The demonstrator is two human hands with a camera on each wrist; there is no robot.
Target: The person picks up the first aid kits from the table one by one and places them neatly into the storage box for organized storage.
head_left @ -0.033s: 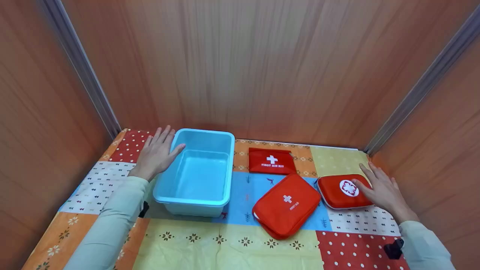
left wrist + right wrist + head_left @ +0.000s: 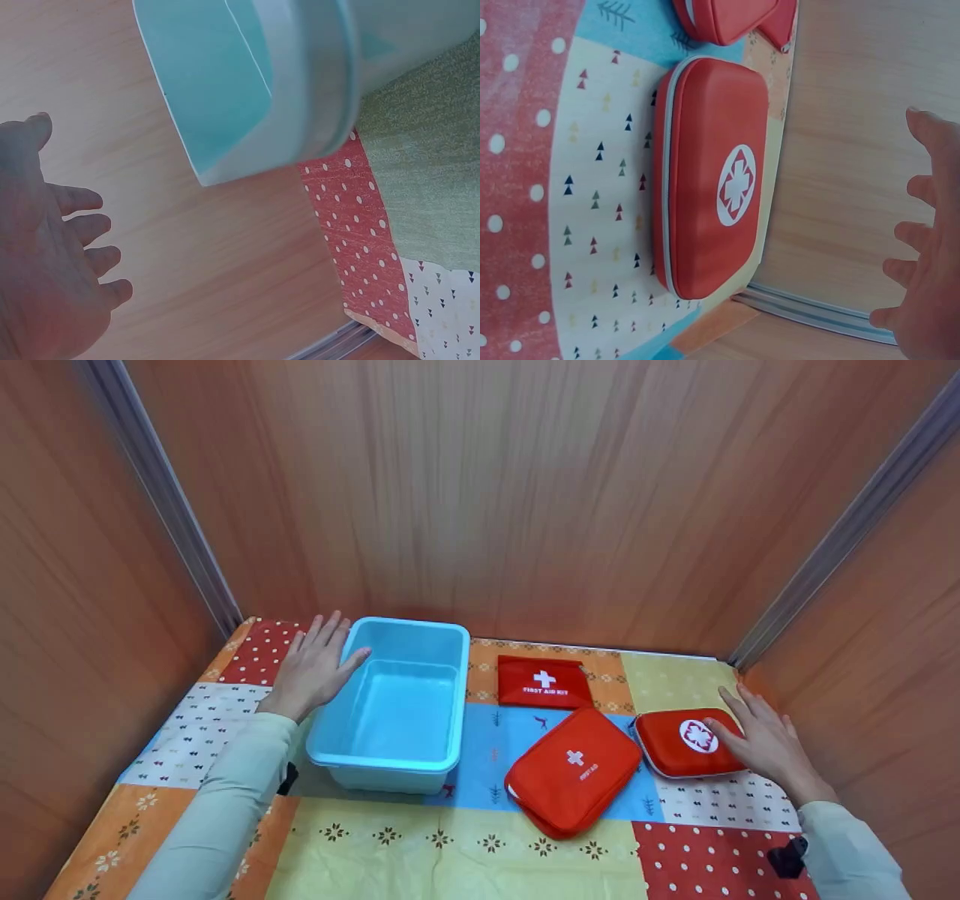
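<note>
Fingers spread and holding nothing, the right hand (image 2: 765,739) hovers at the right end of the crosswise-lying red case (image 2: 664,744), the left hand (image 2: 309,671) near the blue tub (image 2: 390,779).

Fingers (image 2: 90,227) (slightly spread) near blue tub (image 2: 300,90)

Tub (image 2: 384,763) is lt blue, kits (image 2: 564,780) red/wht, cloth (image 2: 420,862) patchwork

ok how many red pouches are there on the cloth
3: the flat pouch at the back, the angled pouch in front of it, and the round-badge pouch at the right, nearest the right hand.
</note>
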